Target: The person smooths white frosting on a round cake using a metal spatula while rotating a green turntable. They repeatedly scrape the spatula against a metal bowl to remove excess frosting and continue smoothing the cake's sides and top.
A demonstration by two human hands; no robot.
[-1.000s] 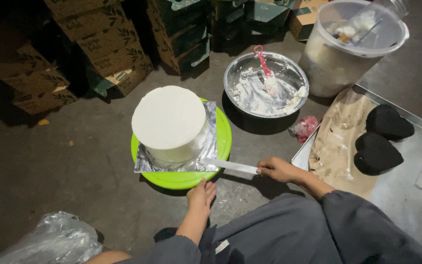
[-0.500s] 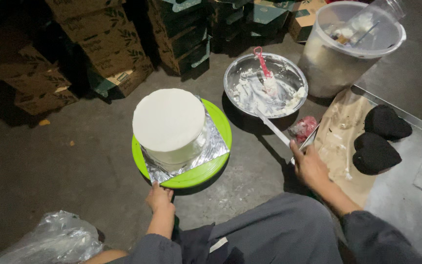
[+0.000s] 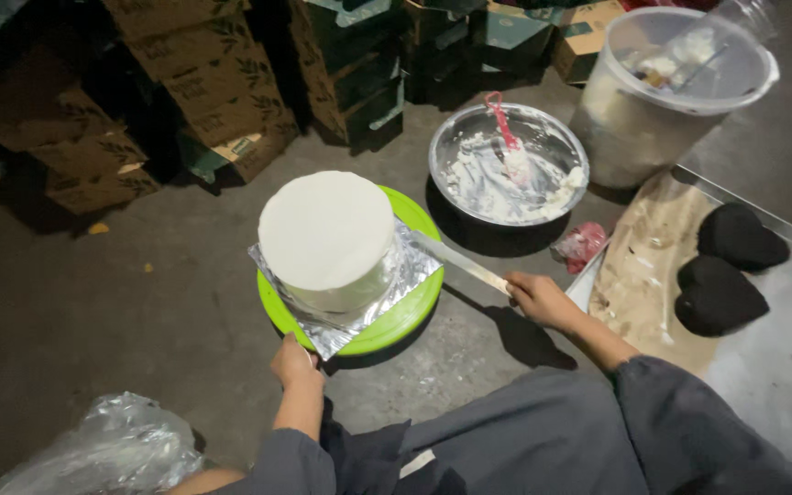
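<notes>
The right hand (image 3: 543, 301) was closed around the handle of a long metal spatula (image 3: 458, 261), which half a second earlier had pointed at the steel bowl (image 3: 509, 163) of cream and had now swung back so its tip met the white cake's (image 3: 327, 236) side. The left hand (image 3: 295, 360) gripped the near corner of the foil board (image 3: 336, 332) on the green turntable (image 3: 396, 316), which sat on the floor between both hands; two dark heart-shaped cakes (image 3: 721, 266) lay on a tray beyond the right hand.

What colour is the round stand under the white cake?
Bright green; the stand shows clearly in the head view, beneath the foil-covered board.
</notes>
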